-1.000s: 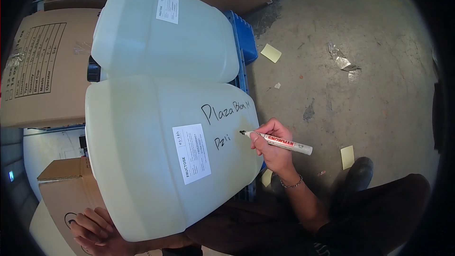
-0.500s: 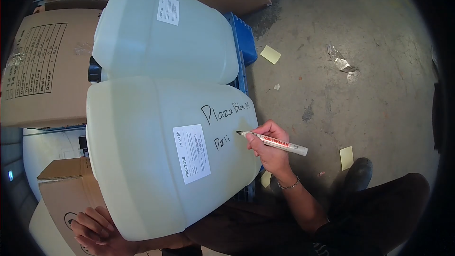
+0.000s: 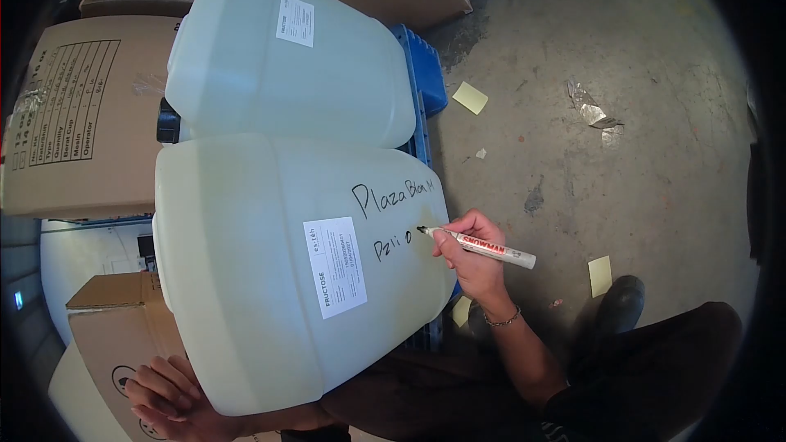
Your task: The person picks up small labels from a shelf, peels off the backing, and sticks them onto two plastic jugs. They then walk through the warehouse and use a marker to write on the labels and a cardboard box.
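Observation:
My right hand [image 3: 476,272] is closed around a white Snowman marker [image 3: 514,257], its dark tip at the surface of the nearer jerrycan [image 3: 246,295]. Handwriting in black on that translucent whitish jerrycan reads "Plaza Blan M", with "Pzli o" below it. Beside the writing sits a white printed fructose label [image 3: 336,268]. My left hand [image 3: 168,397] rests at the jerrycan's lower left edge, in front of a cardboard box [image 3: 106,323]. Its fingers are loosely bent and apart, holding nothing.
A second jerrycan [image 3: 344,74] with a black cap [image 3: 168,121] lies alongside. Blue plastic [image 3: 426,69] shows under the jerrycans. A large printed carton [image 3: 74,131] stands at left. Yellow paper notes [image 3: 470,98] and a plastic scrap [image 3: 591,106] lie on the concrete floor [image 3: 679,188].
A round mark like an "o" has been added after "Pzli". My right hand and the marker have shifted slightly right; the left hand stays in place.

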`<state>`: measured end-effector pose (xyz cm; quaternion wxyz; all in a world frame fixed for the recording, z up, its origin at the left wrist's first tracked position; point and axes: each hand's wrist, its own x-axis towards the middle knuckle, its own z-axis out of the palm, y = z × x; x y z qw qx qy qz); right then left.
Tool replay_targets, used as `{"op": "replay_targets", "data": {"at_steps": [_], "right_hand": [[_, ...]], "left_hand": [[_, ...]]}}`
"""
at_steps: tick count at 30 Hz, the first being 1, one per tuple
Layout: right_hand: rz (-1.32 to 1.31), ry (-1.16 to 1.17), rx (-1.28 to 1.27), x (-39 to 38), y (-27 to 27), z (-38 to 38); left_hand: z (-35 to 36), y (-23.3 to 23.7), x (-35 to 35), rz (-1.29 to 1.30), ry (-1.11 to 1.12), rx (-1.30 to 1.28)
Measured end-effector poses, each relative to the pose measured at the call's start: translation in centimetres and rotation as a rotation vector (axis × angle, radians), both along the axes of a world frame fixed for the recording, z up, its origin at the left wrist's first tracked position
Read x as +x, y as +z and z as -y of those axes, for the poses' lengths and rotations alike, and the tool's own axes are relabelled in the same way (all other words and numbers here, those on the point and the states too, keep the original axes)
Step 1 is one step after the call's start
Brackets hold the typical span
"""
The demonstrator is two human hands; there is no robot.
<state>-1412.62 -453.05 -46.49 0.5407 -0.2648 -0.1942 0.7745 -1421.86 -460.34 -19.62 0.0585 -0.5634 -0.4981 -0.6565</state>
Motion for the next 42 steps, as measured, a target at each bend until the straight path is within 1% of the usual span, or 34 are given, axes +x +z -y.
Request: {"op": "replay_targets", "data": {"at_steps": [2,4,5,7,11,12,14,17,19,20,22,26,32,35,38,39,40,42], "right_hand": [[0.018,0.027,-0.013,0.1,-0.1,0.0],[0.016,0.087,0.089,0.3,-0.5,0.2],[0.017,0.087,0.088,0.2,-0.6,0.2],[-0.002,0.050,0.030,-0.1,-0.6,0.0],[0.018,0.078,0.072,0.2,-0.4,0.0],[0.008,0.039,0.052,0.0,-0.6,0.1],[-0.004,0.000,0.035,-0.1,-0.7,-0.1],[0.035,0.051,-0.023,0.0,-1.0,-0.1],[0.082,0.121,0.057,0.2,-1.8,0.1],[0.082,0.121,0.057,0.2,-1.8,0.1],[0.021,0.020,-0.018,0.0,-1.5,-0.1],[0.041,0.041,-0.022,0.1,-1.5,-0.4],[0.067,0.080,-0.006,-0.2,-2.3,-0.2],[0.083,0.019,0.014,-0.4,-2.7,-0.1],[0.045,0.028,-0.008,-0.2,-2.3,-0.2],[0.075,-0.021,-0.056,-0.1,-2.4,-0.3],[0.105,-0.068,-0.099,0.2,-2.6,-0.5],[0.094,-0.094,-0.088,1.5,-2.5,-1.0]], "left_hand": [[0.0,-0.1,0.0,-0.013,0.001,-0.001],[0.0,0.0,-0.1,-0.016,-0.024,-0.013],[0.0,0.0,-0.2,-0.021,-0.046,-0.024],[0.1,0.0,-0.1,-0.015,-0.039,-0.020],[0.0,-0.1,-0.1,-0.005,-0.023,0.000],[-0.1,-0.1,0.0,-0.005,-0.022,-0.001],[-0.2,-0.1,0.2,-0.028,0.066,0.016],[-0.1,-0.1,0.1,-0.022,0.024,0.001],[-0.1,-0.1,0.0,-0.021,0.008,-0.004],[0.0,-0.1,-0.1,-0.018,-0.005,-0.007],[0.0,0.0,-0.2,-0.026,-0.019,-0.021],[0.1,0.0,-0.3,-0.020,-0.067,-0.037],[0.3,0.3,-0.7,-0.042,-0.052,-0.060],[-0.2,-0.2,0.0,-0.023,0.003,0.007],[-0.2,0.3,-0.4,-0.067,-0.003,-0.049],[-0.2,0.3,-0.4,-0.067,-0.002,-0.043],[-0.2,0.3,-0.5,-0.011,-0.034,-0.043],[0.1,0.2,-0.7,0.075,-0.095,-0.025]]}}
